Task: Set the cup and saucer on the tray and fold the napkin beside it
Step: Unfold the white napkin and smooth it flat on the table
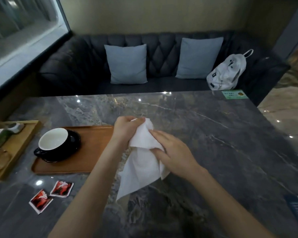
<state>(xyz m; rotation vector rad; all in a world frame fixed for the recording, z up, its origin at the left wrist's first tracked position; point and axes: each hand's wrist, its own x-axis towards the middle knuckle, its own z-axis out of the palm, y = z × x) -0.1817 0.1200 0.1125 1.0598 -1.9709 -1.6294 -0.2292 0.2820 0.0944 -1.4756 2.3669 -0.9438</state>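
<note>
A black cup with a white inside [52, 139] stands on a black saucer [74, 137] at the left end of the brown wooden tray [93, 148]. Just right of the tray, a white napkin [141, 165] hangs crumpled above the grey marble table. My left hand [126, 129] grips its bunched top. My right hand [175, 152] pinches the cloth lower down on its right side. The napkin's lower corner reaches toward the table near its front.
Two red sachets [50, 194] lie in front of the tray. A lighter wooden tray [12, 148] with small items sits at the far left. A green card [234, 94] lies at the table's far right corner. Behind are a dark sofa, two cushions and a white bag [227, 73].
</note>
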